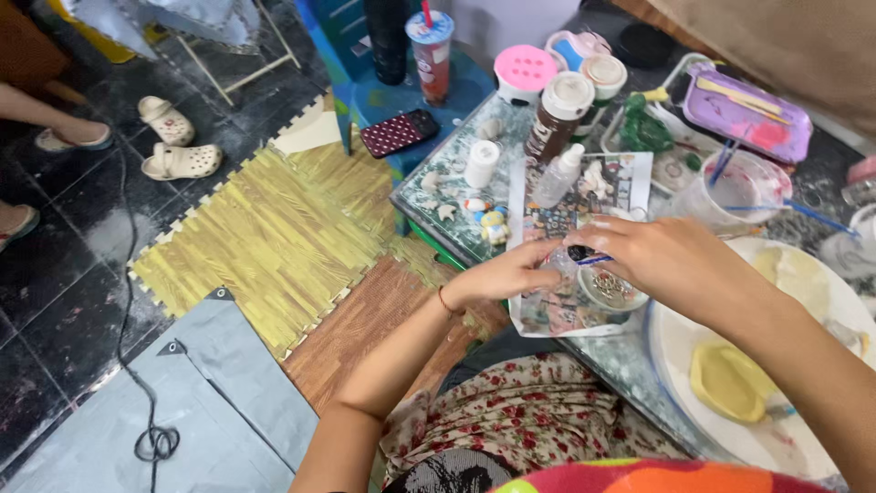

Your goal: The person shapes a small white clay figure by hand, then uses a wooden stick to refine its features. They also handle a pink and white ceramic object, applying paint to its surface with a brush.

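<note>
The brush (591, 258) lies between my hands, over the printed sheet (547, 315), long axis running left to right. My right hand (671, 260) pinches its dark end with curled fingers; my left hand (506, 274) reaches in, half open, fingertips just beside it. A small dish (613, 290) sits just below. Right of it, the white tray (675, 342) holds a yellow mould (730, 382).

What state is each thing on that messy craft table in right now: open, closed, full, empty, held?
Brown bottle: upright, capped.
Small clear bottle: upright, capped.
Iced drink cup: lidded, straw in.
Phone: lying flat, screen not showing.
Yellow mould: lying in the white basin.
Dark brush: pinched in right hand.
Left hand: fingertips resting on printed sheet.
</note>
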